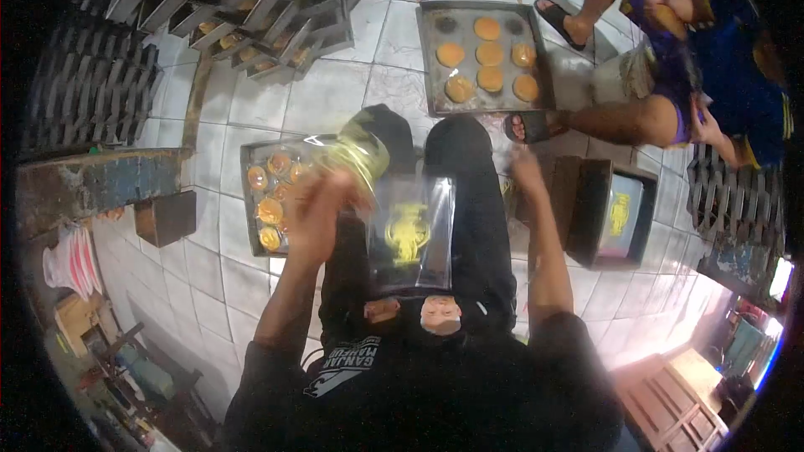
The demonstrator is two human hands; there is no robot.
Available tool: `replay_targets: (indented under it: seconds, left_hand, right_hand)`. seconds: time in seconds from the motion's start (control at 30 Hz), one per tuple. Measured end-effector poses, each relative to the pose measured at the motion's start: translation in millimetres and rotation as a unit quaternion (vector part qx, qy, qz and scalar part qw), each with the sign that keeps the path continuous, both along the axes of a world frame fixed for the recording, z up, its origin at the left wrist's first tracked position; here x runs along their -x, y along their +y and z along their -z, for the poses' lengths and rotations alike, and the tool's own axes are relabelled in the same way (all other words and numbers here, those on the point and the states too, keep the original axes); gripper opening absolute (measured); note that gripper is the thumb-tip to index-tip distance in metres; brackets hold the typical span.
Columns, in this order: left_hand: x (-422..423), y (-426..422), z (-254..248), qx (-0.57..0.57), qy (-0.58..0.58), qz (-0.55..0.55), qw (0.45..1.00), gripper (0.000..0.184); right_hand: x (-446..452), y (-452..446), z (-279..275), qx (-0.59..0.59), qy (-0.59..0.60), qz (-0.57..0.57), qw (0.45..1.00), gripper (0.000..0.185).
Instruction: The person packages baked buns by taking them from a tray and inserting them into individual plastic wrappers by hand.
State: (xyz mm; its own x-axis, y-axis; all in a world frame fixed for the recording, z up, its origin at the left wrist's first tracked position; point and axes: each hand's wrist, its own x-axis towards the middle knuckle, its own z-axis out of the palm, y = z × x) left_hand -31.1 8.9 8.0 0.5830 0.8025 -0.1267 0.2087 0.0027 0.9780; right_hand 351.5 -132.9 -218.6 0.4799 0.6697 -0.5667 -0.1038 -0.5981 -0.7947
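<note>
A clear plastic bag with yellow print (408, 234) lies across my lap. My left hand (328, 201) is raised beside it, blurred, with its fingers round a clear plastic bag with yellow print (362, 155). Just behind that hand is a dark tray (249, 201) of round buns with a glossy topping (270, 211). My right hand (526, 169) is off my right knee, smeared by motion, near the other person's sandal; whether it holds anything cannot be made out.
A large tray (427, 75) with several round buns (490, 78) lies on the tiled floor ahead. A person (712, 67) sits at the right. A dark box (582, 218) holds printed plastic bags (621, 216). Stacked trays (285, 0) stand at the upper left.
</note>
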Motion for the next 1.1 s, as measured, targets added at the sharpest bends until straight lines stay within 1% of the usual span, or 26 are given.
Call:
replay_targets:
  seconds: [0.03,0.07,0.1,0.17,0.2,0.23,0.27,0.33,0.37,0.43,0.47,0.5,0.53,0.57,0.63,0.67,0.7,0.73,0.77,0.8,0.83,0.93,1.0,1.03,1.07,1.1]
  left_hand:
    - [-19,14,0,0.069,-0.072,-0.134,0.986,0.021]
    - [-30,24,1,0.139,-0.133,-0.263,0.945,0.023]
    - [-33,32,4,0.149,-0.117,-0.261,0.946,0.023]
    - [-45,46,18,0.14,0.056,-0.251,0.956,0.027]
    - [-55,48,27,0.153,0.068,-0.248,0.954,0.027]
    - [-65,47,36,0.074,0.07,-0.27,0.957,0.028]
    - [-72,47,42,-0.008,0.073,-0.288,0.955,0.031]
    - [-74,45,45,0.078,0.101,-0.28,0.952,0.025]
    - [-72,47,50,0.014,0.072,-0.288,0.955,0.02]
    - [-63,47,60,-0.047,0.059,-0.289,0.955,0.019]
    - [-54,42,63,-0.042,0.035,-0.324,0.944,0.025]
    - [-47,40,65,-0.039,0.01,-0.36,0.932,0.036]
    - [-42,40,65,-0.036,0.024,-0.357,0.933,0.036]
    - [-39,41,64,-0.05,0.01,-0.359,0.932,0.035]
    - [-16,41,58,-0.062,0.006,-0.357,0.932,0.035]
    - [15,38,57,-0.122,0.075,-0.284,0.948,0.039]
    - [45,35,57,-0.182,0.137,-0.207,0.951,0.043]
    - [29,35,54,-0.152,0.136,-0.274,0.94,0.047]
    - [14,34,52,-0.121,0.129,-0.342,0.923,0.051]
    - [-1,33,49,-0.092,0.115,-0.408,0.901,0.055]
    - [-18,48,45,0.007,0.011,-0.338,0.941,0.056]
    - [-39,49,56,-0.002,0.014,-0.279,0.96,0.043]
    - [-66,55,65,-0.024,-0.015,-0.439,0.898,0.016]
    - [-53,59,66,-0.195,0.191,-0.275,0.922,0.012]
    - [-40,62,67,-0.401,0.334,-0.144,0.841,0.01]
    - [-52,63,57,-0.187,0.178,-0.213,0.942,0.013]
  right_hand:
    - [-20,-26,66,0.157,-0.311,-0.244,0.905,0.041]
    - [-34,-40,114,0.21,-0.389,-0.366,0.819,0.039]
    - [-44,-48,150,0.203,-0.397,-0.441,0.779,0.038]
    - [-79,-23,202,0.116,-0.234,-0.541,0.8,0.033]
    - [-88,-4,209,0.101,-0.213,-0.52,0.821,0.033]
    - [-98,16,215,0.085,-0.192,-0.499,0.841,0.034]
    - [-104,50,206,0.1,-0.236,-0.412,0.874,0.036]
    - [-137,112,209,0.086,-0.251,-0.316,0.911,0.042]
    - [-137,138,191,0.068,-0.148,-0.197,0.967,0.048]
    - [-170,186,233,0.062,-0.189,-0.212,0.957,0.054]
    - [-185,201,244,0.064,-0.21,-0.21,0.953,0.054]
    - [-201,215,275,0.06,-0.247,-0.221,0.942,0.057]
    - [-207,226,285,0.055,-0.286,-0.231,0.928,0.06]
    - [-212,233,292,0.108,-0.34,-0.245,0.901,0.068]
    - [-214,238,320,0.163,-0.382,-0.262,0.871,0.076]
    - [-235,234,369,0.097,-0.34,-0.201,0.913,0.083]
    - [-243,230,395,0.028,-0.299,-0.136,0.944,0.09]
    - [-230,239,376,0.031,-0.296,-0.135,0.945,0.09]
    - [-212,262,329,0.14,-0.227,-0.114,0.957,0.093]
    - [-202,265,308,0.191,-0.193,-0.101,0.957,0.094]
    - [-194,267,288,0.241,-0.161,-0.088,0.953,0.096]
    - [-153,238,301,0.134,-0.367,-0.16,0.907,0.069]
    - [-142,208,288,-0.015,-0.199,-0.096,0.975,0.078]
    - [-137,201,267,0.014,-0.17,-0.078,0.982,0.076]
    - [-133,193,244,0.044,-0.141,-0.06,0.987,0.075]
    - [-131,187,218,0.04,-0.152,-0.059,0.986,0.077]
